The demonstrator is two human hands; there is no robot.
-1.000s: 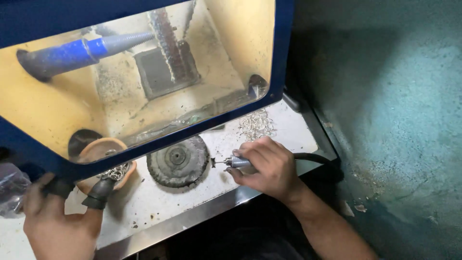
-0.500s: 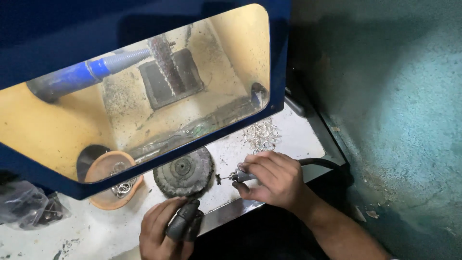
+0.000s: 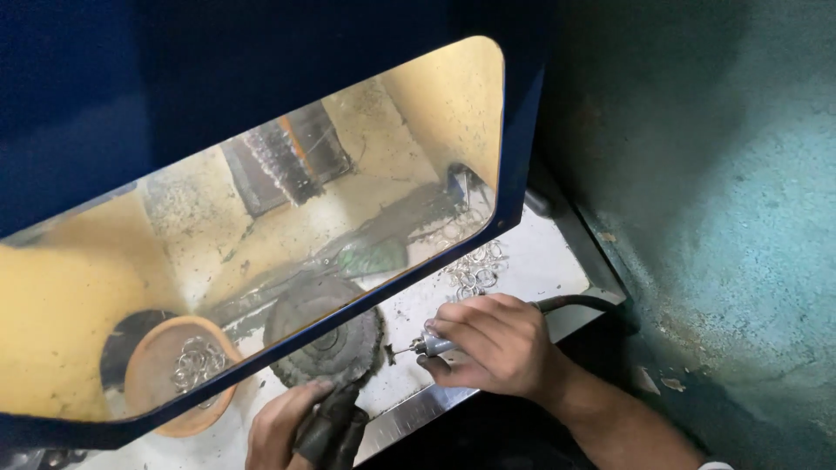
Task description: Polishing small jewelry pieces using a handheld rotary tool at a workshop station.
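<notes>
here your right hand [image 3: 496, 344] is closed in a pen-like grip around the slim, stiff rotary tool [image 3: 428, 347], its tip just beyond your fingertips beside the rough wheel [image 3: 324, 335]; your left hand [image 3: 280, 426] clasps a dark handle [image 3: 329, 428]. likely light, so hold near the nose.

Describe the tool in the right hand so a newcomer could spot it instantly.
Start at the blue-framed yellow shield and drop to the white bench below. The right hand grips a slim metal handpiece pencil-style; alone among its neighbours, it trails a black hose.
</notes>
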